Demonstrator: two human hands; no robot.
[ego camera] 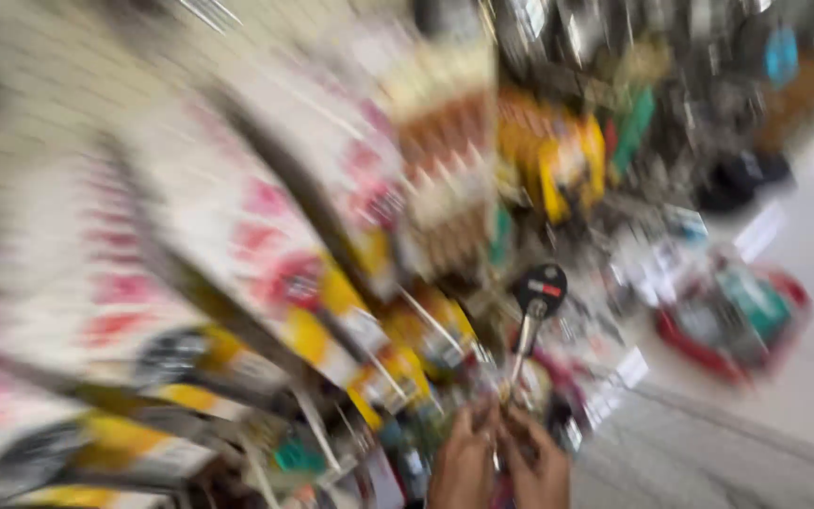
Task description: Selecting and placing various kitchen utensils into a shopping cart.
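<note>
Head view, badly blurred: left hand (464,462) and right hand (539,464) meet at the bottom edge, fingers pinched together around the lower end of a metal tool (529,332) with a black head, before hanging packaged goods (266,245).

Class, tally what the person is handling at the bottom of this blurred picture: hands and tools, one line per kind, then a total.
Hands: 2 (left hand, right hand)
Black-headed tool with metal shaft: 1
Total: 3
</note>
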